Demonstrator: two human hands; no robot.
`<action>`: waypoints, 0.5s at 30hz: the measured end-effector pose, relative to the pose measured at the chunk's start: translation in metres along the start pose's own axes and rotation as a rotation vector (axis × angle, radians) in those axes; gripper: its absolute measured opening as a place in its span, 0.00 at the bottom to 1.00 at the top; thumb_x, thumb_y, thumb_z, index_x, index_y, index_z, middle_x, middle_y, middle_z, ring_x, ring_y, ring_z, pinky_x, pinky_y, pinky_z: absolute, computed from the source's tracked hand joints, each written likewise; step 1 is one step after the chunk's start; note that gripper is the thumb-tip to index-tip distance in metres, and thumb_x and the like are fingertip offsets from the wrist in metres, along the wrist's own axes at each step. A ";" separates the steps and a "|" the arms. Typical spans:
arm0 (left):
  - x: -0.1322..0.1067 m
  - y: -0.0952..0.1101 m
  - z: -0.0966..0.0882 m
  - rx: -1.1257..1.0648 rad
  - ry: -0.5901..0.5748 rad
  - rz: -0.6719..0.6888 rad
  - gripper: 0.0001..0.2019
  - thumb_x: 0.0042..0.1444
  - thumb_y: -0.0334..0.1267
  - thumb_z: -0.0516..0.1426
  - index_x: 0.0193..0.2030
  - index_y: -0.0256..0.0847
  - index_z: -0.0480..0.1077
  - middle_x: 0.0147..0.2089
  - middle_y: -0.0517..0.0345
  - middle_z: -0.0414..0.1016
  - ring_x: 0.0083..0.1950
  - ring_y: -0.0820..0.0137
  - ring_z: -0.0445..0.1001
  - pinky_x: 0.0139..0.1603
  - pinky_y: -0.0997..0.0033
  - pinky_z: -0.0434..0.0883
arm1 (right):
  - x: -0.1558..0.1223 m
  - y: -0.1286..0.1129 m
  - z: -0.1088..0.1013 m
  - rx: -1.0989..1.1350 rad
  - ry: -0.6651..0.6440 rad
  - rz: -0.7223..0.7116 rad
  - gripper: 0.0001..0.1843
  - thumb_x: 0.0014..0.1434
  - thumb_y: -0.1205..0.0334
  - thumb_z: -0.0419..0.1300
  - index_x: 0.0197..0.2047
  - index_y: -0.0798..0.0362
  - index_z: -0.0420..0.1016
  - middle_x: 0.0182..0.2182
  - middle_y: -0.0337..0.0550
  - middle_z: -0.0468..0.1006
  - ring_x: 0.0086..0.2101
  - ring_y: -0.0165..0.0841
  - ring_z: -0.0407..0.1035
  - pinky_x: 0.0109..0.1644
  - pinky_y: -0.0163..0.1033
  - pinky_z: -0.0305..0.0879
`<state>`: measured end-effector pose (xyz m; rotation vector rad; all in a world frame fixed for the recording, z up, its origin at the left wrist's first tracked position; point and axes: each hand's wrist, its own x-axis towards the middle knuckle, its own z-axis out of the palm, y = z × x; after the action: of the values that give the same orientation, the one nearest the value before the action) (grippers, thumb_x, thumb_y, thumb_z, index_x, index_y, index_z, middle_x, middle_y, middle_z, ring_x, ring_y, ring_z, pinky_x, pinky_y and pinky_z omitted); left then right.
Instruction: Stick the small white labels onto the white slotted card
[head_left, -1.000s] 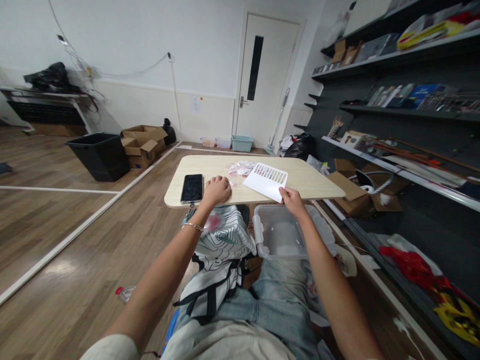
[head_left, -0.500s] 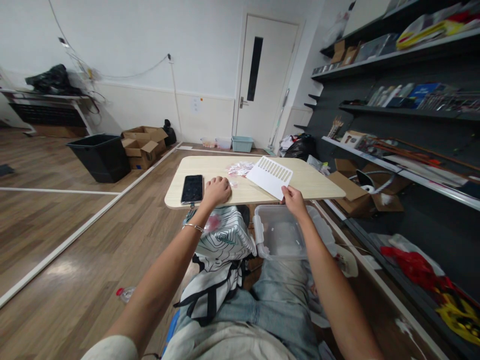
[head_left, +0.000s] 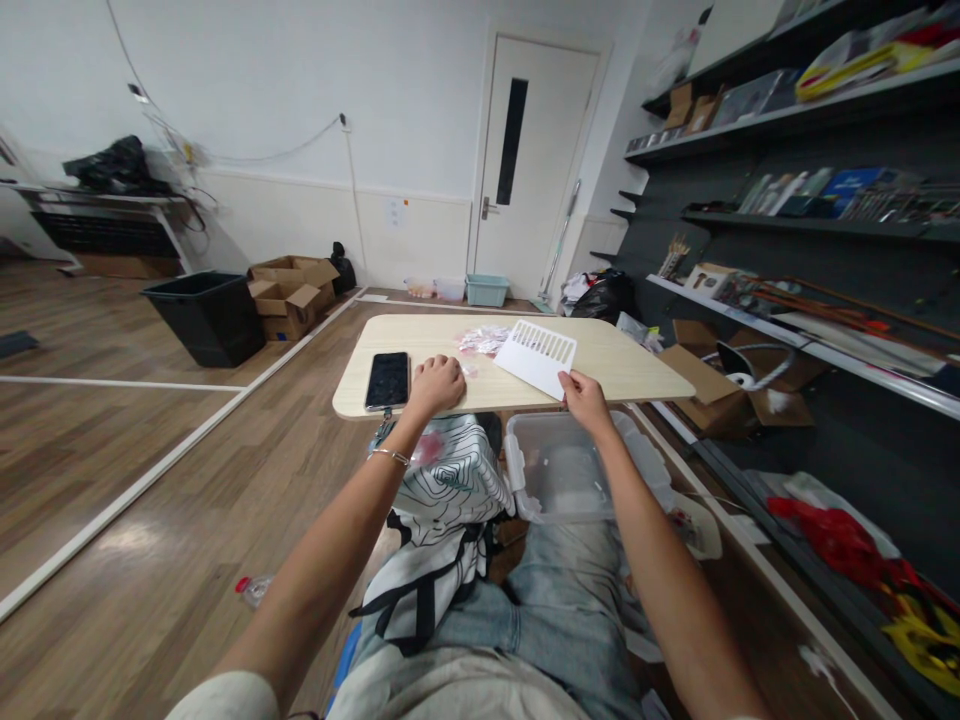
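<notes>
A white card with a row of slots (head_left: 534,366) is pinched at its near right corner by my right hand (head_left: 586,400), thumb on top. It tilts low over the light wooden table (head_left: 630,370). My left hand (head_left: 439,383) rests palm down near the table's front edge, its fingers loosely bent on the surface; their tips are partly hidden. To its left lies a phone with a dark screen (head_left: 388,380). Just beyond, a pile of small white and pinkish pieces (head_left: 484,340) lies beside the card, with a bit of clear plastic (head_left: 469,368) near my left fingers.
Below the table's front edge stands a clear plastic bin (head_left: 559,480), beside a black-and-white patterned cloth bag (head_left: 450,480). A black bin (head_left: 204,318) and cardboard boxes (head_left: 292,290) are on the floor at left. Loaded shelves (head_left: 795,220) line the right wall.
The slotted card has tipped slightly, and its right edge has come a little left with my right hand. My left hand stays in place on the table. The view has shifted slightly.
</notes>
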<state>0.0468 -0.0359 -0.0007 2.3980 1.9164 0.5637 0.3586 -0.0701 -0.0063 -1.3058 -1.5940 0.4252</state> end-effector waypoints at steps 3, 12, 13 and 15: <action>0.000 0.000 0.000 0.000 0.004 -0.002 0.20 0.72 0.44 0.47 0.62 0.44 0.72 0.67 0.41 0.72 0.69 0.51 0.69 0.68 0.48 0.64 | 0.001 0.001 0.002 -0.044 -0.025 -0.031 0.32 0.61 0.26 0.55 0.25 0.46 0.64 0.18 0.38 0.65 0.25 0.35 0.61 0.28 0.39 0.56; 0.000 -0.001 0.001 0.013 0.007 0.005 0.20 0.72 0.44 0.47 0.61 0.42 0.72 0.67 0.40 0.72 0.68 0.50 0.69 0.67 0.48 0.65 | 0.004 -0.001 0.002 -0.095 -0.070 -0.078 0.33 0.60 0.25 0.53 0.22 0.46 0.60 0.20 0.36 0.59 0.26 0.33 0.55 0.30 0.40 0.51; 0.001 -0.001 0.001 0.014 0.005 0.003 0.20 0.72 0.44 0.47 0.61 0.43 0.73 0.67 0.40 0.72 0.68 0.50 0.69 0.67 0.48 0.65 | 0.003 -0.001 0.002 -0.092 -0.068 -0.076 0.33 0.61 0.26 0.53 0.23 0.46 0.60 0.20 0.36 0.60 0.26 0.33 0.55 0.30 0.40 0.51; 0.001 -0.001 0.001 0.015 0.000 -0.002 0.20 0.71 0.44 0.48 0.61 0.43 0.73 0.67 0.41 0.73 0.69 0.51 0.69 0.67 0.49 0.65 | 0.002 -0.001 0.002 -0.078 -0.083 -0.072 0.33 0.61 0.26 0.53 0.23 0.46 0.60 0.20 0.35 0.59 0.26 0.33 0.54 0.30 0.39 0.51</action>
<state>0.0468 -0.0343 -0.0018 2.4048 1.9295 0.5519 0.3566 -0.0677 -0.0056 -1.2994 -1.7363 0.3807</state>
